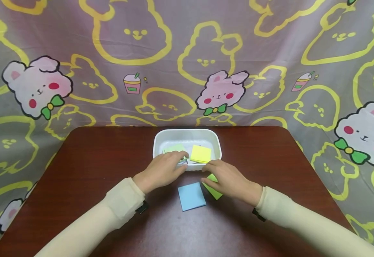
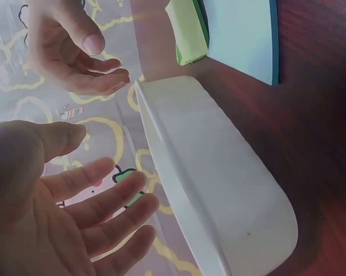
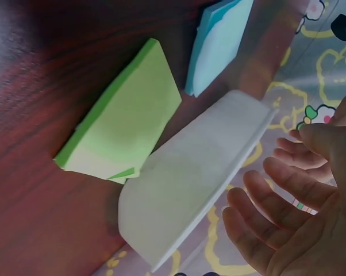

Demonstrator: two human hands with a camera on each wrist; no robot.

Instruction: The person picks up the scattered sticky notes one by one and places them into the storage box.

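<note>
A white plastic basin [image 1: 187, 132] stands on the table, holding a yellow sticky-note pad [image 1: 201, 153] and a pale green pad [image 1: 174, 147]. My left hand [image 1: 162, 169] reaches over the basin's near left rim. Both wrist views show empty palms with fingers spread and slightly bent. Near the basin's front right corner is my right hand [image 1: 232, 178], above a green sticky-note pad [image 1: 217, 194] that it partly covers in the head view. A light blue sticky-note pad [image 1: 191, 197] lies between the hands, in front of the basin. In the right wrist view the green pad [image 3: 124, 115] sits beside the basin wall [image 3: 184, 172].
The brown wooden table [image 1: 109, 150] has rounded far corners. Behind it and at the sides hangs a curtain [image 1: 170, 75] printed with cartoon animals. Dark bands [image 1: 141, 207] sit at the wrists, under long pale sleeves.
</note>
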